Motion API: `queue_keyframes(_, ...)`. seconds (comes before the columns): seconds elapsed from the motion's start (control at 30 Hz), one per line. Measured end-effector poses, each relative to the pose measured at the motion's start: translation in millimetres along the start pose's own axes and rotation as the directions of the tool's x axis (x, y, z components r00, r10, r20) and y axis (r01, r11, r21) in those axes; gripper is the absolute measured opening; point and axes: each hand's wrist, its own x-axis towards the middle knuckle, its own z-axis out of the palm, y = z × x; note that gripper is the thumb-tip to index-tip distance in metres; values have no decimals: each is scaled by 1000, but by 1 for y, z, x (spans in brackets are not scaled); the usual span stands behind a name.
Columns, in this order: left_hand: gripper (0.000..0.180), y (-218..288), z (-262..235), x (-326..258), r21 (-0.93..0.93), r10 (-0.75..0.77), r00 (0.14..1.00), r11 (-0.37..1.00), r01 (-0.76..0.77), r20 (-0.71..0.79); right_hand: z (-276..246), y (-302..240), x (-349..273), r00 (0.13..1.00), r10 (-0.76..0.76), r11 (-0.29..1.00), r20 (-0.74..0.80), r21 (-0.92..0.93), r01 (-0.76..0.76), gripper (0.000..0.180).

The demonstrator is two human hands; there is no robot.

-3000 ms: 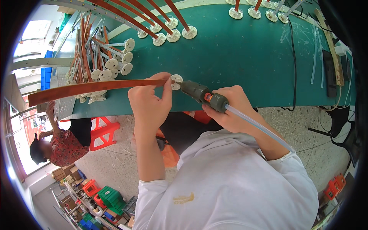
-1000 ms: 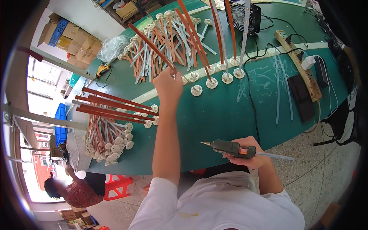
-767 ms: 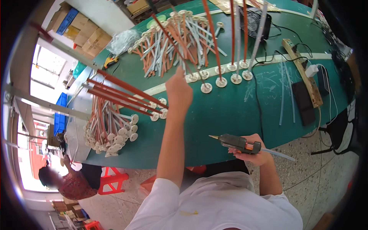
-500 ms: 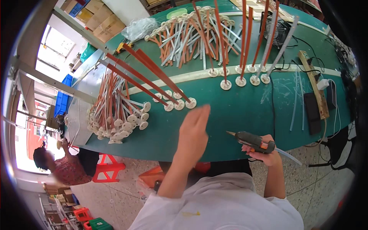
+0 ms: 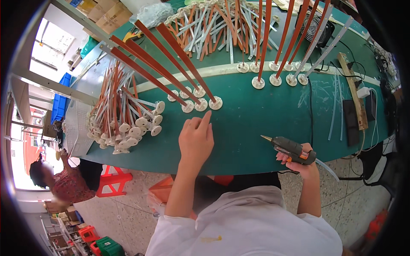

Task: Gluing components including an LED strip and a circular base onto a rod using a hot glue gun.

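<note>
My left hand (image 5: 196, 138) is held over the green table with its index finger stretched toward a white round base (image 5: 215, 103) and no object visible in it. That base carries an upright reddish-brown strip (image 5: 184, 64) and stands among several similar ones in a small group. Low on the right, my right hand (image 5: 304, 164) is closed around the grip of a dark glue gun (image 5: 290, 149). Its nozzle points left, and a translucent glue stick (image 5: 328, 170) sticks out of the back.
More strips on bases (image 5: 258, 83) stand at the far right. Bundled strips with round ends (image 5: 139, 128) lie left, and another pile (image 5: 226, 30) lies at the back. A fan (image 5: 316, 30), power strip (image 5: 353, 91) and cables sit right. A person (image 5: 70, 183) is at the far left.
My left hand has moved left and a little nearer to me, its index finger now pointing out. The glue gun has shifted slightly right in my right hand.
</note>
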Motion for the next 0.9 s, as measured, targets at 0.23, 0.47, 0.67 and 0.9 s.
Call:
queue_keyframes(0.23, 49, 9, 8, 12, 9, 38, 998, 999, -38, 50, -11, 6, 0, 988, -86, 995, 128, -41, 92, 26)
queue_keyframes(0.47, 54, 10, 13, 15, 32, 40, 995, 999, -43, 89, -12, 3, 1, 984, -101, 987, 145, -107, 117, 29)
queue_keyframes(0.67, 57, 11, 13, 17, 22, 25, 994, 999, -27, 107, -13, 6, 1, 969, -172, 972, 177, -128, 195, 27)
queue_keyframes(0.9, 56, 10, 12, 19, -2, 5, 995, 1000, -5, 104, -11, 7, 3, 964, -192, 963, 183, -156, 221, 26)
